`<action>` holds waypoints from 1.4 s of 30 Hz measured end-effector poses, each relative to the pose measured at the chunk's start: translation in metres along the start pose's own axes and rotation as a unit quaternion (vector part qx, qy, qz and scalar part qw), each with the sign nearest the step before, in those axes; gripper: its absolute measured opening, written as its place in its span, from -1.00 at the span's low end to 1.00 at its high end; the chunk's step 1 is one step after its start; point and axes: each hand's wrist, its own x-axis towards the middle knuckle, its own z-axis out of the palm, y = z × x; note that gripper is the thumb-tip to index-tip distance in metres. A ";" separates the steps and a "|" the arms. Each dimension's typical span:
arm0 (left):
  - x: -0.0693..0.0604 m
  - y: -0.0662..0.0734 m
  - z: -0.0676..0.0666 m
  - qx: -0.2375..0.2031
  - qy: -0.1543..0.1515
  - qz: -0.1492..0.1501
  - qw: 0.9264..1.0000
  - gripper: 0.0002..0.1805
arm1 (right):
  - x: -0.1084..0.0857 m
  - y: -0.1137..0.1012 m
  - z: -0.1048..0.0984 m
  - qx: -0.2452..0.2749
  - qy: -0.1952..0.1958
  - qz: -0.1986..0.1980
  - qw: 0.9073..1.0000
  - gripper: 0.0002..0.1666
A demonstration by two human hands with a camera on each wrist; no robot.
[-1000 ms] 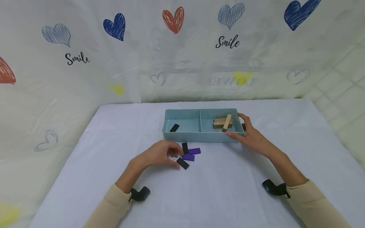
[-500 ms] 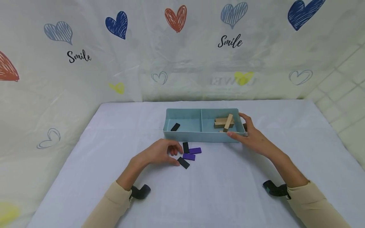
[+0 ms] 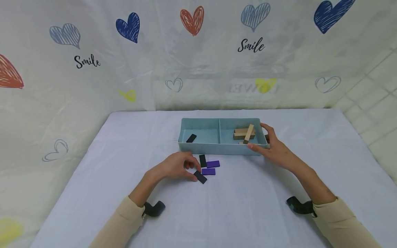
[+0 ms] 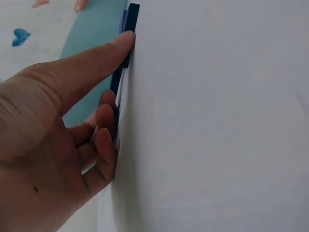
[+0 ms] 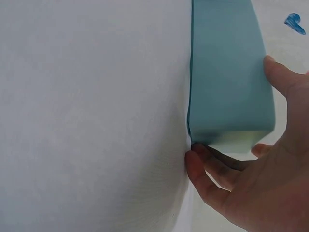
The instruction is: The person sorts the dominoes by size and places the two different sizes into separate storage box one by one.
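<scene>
Near the middle of the table, my left hand (image 3: 178,166) has thumb and index finger at the left end of a small flat black block (image 3: 201,177), seemingly pinching it. In the left wrist view, the thumb lies against that dark block (image 4: 131,19). Two purple blocks (image 3: 213,164) and another black block (image 3: 203,160) lie just beyond. My right hand (image 3: 276,148) grips the right end of a light blue two-compartment box (image 3: 203,148), thumb on the front rim. In the right wrist view, its fingers curl around the end of the box (image 5: 231,67).
One black block (image 3: 191,138) lies in the box's left compartment. Several wooden blocks (image 3: 243,134) are piled in the right one. A white cloth (image 3: 232,210) covers the table, and a heart-printed curtain (image 3: 211,58) hangs behind it.
My left thumb and index finger have closed in on the near black block. The nearer purple block has turned slightly and shifted right. My right hand stays on the box.
</scene>
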 end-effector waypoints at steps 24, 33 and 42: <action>0.001 0.004 -0.013 -0.060 -0.002 0.010 0.998 -0.75 | -0.003 0.002 0.003 -0.002 0.004 -0.003 1.000 0.25; 0.000 0.013 -0.022 -0.083 0.041 0.022 0.995 -0.75 | -0.002 0.002 0.003 -0.003 0.008 -0.011 1.000 0.24; 0.001 0.019 -0.027 -0.092 0.077 0.007 0.993 -0.76 | -0.001 0.002 0.001 -0.008 0.011 -0.009 1.000 0.25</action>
